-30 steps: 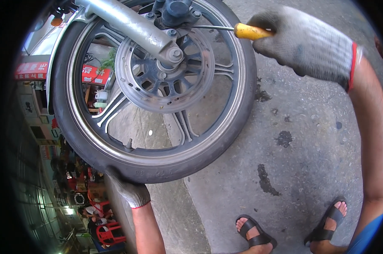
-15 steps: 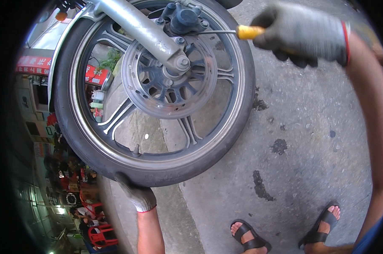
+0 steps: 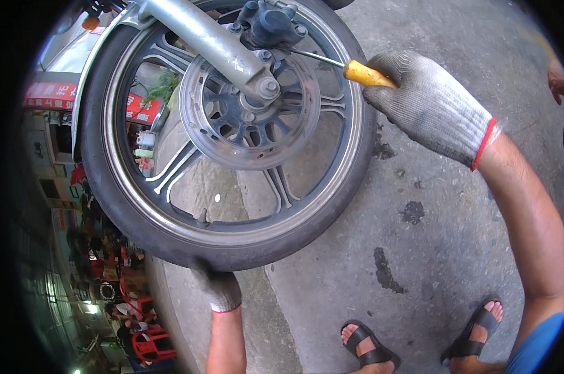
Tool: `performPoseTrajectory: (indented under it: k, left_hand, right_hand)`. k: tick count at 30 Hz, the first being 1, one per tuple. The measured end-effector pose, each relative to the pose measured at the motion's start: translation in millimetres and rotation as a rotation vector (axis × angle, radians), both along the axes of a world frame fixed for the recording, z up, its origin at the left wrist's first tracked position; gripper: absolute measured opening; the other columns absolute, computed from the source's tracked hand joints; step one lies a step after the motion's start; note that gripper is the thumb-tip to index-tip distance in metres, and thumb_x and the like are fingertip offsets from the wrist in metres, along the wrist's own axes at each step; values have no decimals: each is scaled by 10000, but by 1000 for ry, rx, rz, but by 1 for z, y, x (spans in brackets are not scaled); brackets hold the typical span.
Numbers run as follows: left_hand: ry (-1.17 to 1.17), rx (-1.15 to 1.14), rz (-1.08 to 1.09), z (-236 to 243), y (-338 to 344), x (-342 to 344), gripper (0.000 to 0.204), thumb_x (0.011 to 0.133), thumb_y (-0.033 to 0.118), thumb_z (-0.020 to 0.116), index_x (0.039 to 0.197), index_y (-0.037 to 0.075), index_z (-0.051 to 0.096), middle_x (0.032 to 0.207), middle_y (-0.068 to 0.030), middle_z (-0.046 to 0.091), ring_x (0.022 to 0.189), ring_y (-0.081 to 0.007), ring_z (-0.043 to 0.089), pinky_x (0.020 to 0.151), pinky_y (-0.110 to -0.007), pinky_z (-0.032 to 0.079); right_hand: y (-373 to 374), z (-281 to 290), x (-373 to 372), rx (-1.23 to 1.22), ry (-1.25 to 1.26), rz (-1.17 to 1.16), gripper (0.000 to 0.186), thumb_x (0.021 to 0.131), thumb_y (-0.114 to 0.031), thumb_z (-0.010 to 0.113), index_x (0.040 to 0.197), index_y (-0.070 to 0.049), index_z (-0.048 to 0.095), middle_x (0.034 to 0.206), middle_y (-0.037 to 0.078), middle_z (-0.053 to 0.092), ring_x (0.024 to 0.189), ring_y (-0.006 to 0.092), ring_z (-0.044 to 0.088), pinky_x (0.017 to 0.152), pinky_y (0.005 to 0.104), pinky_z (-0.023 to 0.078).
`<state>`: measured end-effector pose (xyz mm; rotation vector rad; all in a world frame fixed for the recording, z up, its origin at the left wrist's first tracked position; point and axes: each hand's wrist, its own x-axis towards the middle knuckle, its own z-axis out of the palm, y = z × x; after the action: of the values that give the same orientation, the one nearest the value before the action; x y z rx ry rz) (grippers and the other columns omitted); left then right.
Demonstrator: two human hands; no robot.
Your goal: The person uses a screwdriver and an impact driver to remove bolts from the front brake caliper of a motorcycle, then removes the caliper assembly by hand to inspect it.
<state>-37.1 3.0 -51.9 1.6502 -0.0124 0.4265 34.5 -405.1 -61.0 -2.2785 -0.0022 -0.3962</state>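
Observation:
A screwdriver with a yellow handle (image 3: pixel 368 75) is gripped in my right hand (image 3: pixel 428 103), which wears a grey-white knit glove with a red cuff. Its thin metal shaft points left, and the tip reaches in beside the brake caliper (image 3: pixel 272 28) and the brake disc (image 3: pixel 198 121). These belong to a motorcycle front wheel, whose black tyre (image 3: pixel 123 209) rings a spoked rim. At the tyre's lower edge is my left hand (image 3: pixel 221 290), also gloved. Its fingers are blurred and partly hidden against the dark rubber, so their grip does not show.
A silver fork leg (image 3: pixel 198 40) slants across the wheel to the axle. Stained concrete (image 3: pixel 450 262) lies beneath, with sandalled feet (image 3: pixel 366 346) at the bottom. Red plastic chairs (image 3: pixel 150 345) stand at the lower left. Another person's hand (image 3: pixel 557 81) shows at the right edge.
My right hand has come down and a little left with the screwdriver, whose shaft now slopes. The disc has turned slightly. My left hand has slid right along the tyre's lower edge.

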Motion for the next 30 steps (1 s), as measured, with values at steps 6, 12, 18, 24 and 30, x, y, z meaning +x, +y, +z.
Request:
performPoseTrajectory:
  k: [6, 12, 18, 24, 30]
  left_hand:
    - [81, -56, -79, -14, 9, -2, 793, 890, 544, 594, 1478, 86, 323, 1484, -58, 397, 1364, -248, 354, 1161, -434, 214]
    - [105, -114, -73, -21, 20, -5, 777, 869, 487, 635, 1463, 77, 348, 1458, -67, 427, 1350, -253, 375, 1157, -444, 224]
    - [120, -214, -34, -20, 0, -7, 700, 852, 382, 656, 1420, 55, 410, 1411, -68, 479, 1320, -241, 411, 1150, -425, 238]
    - [106, -254, -5, -20, 2, -6, 667, 850, 351, 651, 1398, 38, 436, 1396, -68, 497, 1311, -231, 422, 1151, -406, 235]
    - [112, -196, 11, -19, 2, -5, 695, 867, 427, 627, 1418, 61, 416, 1418, -78, 472, 1319, -256, 412, 1143, -437, 256]
  right_hand:
    - [-12, 26, -11, 614, 429, 182, 294, 814, -156, 611, 991, 78, 629, 637, 36, 581, 500, 87, 543, 456, 234, 462]
    - [-1, 18, -9, 507, 401, 177, 376, 901, -238, 605, 1133, 58, 602, 596, -4, 562, 422, 44, 493, 349, 188, 380]
    - [10, 3, -11, 494, 317, 152, 350, 927, -225, 590, 1135, 55, 613, 593, 11, 574, 445, 61, 521, 410, 216, 436]
    - [18, -10, -10, 441, 264, 132, 366, 930, -235, 592, 1154, 54, 603, 606, 21, 585, 472, 67, 542, 426, 228, 446]
    - [24, -15, -10, 462, 218, 111, 383, 927, -230, 595, 1180, 58, 583, 630, 25, 588, 485, 73, 547, 429, 231, 448]
